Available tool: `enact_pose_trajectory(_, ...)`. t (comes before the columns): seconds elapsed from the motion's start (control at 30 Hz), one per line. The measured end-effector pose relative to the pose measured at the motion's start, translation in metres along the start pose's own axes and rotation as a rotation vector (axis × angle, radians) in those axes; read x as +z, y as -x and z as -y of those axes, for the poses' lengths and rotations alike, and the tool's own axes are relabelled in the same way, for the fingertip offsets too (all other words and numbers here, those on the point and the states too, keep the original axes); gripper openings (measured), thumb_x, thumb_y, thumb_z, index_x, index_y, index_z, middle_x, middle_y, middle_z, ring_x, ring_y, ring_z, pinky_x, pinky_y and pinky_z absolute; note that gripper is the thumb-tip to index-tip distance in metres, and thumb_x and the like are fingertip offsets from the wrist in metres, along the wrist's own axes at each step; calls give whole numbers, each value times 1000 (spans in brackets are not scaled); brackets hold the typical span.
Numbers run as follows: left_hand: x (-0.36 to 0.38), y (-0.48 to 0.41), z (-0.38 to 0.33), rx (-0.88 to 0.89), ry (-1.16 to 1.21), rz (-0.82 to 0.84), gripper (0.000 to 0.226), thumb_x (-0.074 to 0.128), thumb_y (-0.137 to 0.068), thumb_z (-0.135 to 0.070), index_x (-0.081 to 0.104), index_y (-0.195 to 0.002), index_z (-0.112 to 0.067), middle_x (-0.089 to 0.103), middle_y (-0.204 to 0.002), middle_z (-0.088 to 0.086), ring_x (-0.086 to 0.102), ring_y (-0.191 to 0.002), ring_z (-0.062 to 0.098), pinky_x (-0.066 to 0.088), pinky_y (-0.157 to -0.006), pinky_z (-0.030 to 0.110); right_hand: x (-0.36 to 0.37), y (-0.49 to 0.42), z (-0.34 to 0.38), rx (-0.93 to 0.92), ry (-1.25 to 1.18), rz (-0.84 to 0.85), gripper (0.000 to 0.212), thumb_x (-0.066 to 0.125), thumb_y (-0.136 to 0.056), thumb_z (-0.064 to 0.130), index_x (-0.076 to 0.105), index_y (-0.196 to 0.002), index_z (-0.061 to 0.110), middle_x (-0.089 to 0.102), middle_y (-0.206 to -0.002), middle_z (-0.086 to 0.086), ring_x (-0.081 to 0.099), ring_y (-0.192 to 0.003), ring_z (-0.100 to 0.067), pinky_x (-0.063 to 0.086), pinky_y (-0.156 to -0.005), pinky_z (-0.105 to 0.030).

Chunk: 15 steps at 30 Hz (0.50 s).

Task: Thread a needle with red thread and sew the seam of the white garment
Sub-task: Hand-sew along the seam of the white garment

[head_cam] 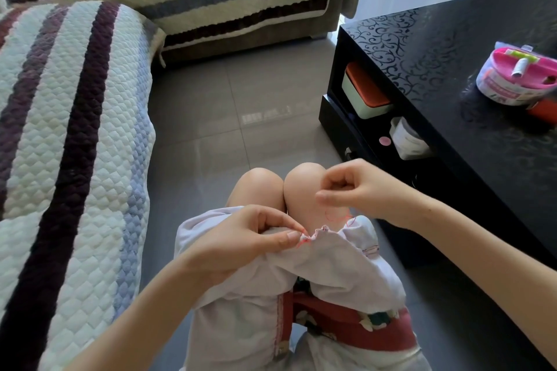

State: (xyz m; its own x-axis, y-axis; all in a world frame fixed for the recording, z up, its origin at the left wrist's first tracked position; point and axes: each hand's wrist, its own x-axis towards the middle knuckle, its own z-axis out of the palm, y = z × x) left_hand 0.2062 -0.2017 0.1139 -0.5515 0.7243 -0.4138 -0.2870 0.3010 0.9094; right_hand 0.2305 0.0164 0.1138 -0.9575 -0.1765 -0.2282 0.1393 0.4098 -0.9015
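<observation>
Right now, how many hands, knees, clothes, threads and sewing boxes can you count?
Hands: 2, left hand and right hand
Knees: 2, left knee and right knee
White garment: 1
Red thread: 1
Pink sewing kit: 1
Total: 7

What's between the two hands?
In the head view, loose red thread and the puckered seam of the white garment lie between the left hand and right hand.

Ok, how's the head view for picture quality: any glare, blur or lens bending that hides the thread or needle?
Head view: even daylight, soft shadows; glare on the floor tiles and glossy black table; wide-angle bending curves the sofa cover at the edges; red thread reads as a faint line below the right hand; needle too small to make out.
</observation>
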Motion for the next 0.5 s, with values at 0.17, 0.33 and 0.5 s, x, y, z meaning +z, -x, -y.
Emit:
enact_pose_trajectory(0.17, -2, 1, 2, 8, -44, 46, 11, 67, -80, -23, 78, -80, -23, 73, -97, -2, 65, -99, 8, 48, -87, 18, -14, -16, -27, 21, 215, -389, 17, 67, -82, 5, 63, -67, -1, 50, -55, 1, 42, -52, -5, 37, -59, -28)
enact_pose_trajectory(0.33, -3, -1, 6, -8, -17, -16, 11, 68, -75, -25, 78, -79, -25, 74, -102, 6, 66, -101, 10, 50, -91, 21, -11, -14, -40, 54, 424, -527, 16, 66, -84, 11, 65, -68, 7, 46, -49, 7, 40, -48, -8, 36, -58, -29)
enact_pose_trajectory(0.5, -4, -3, 7, -6, 41, -37, 13, 69, -74, -23, 78, -82, -19, 75, -100, 5, 66, -99, 8, 49, -87, 17, 6, 9, -18, -37, 70, -65, 18, 67, -88, 17, 69, -105, 15, 44, -54, 10, 40, -53, -2, 35, -56, -20)
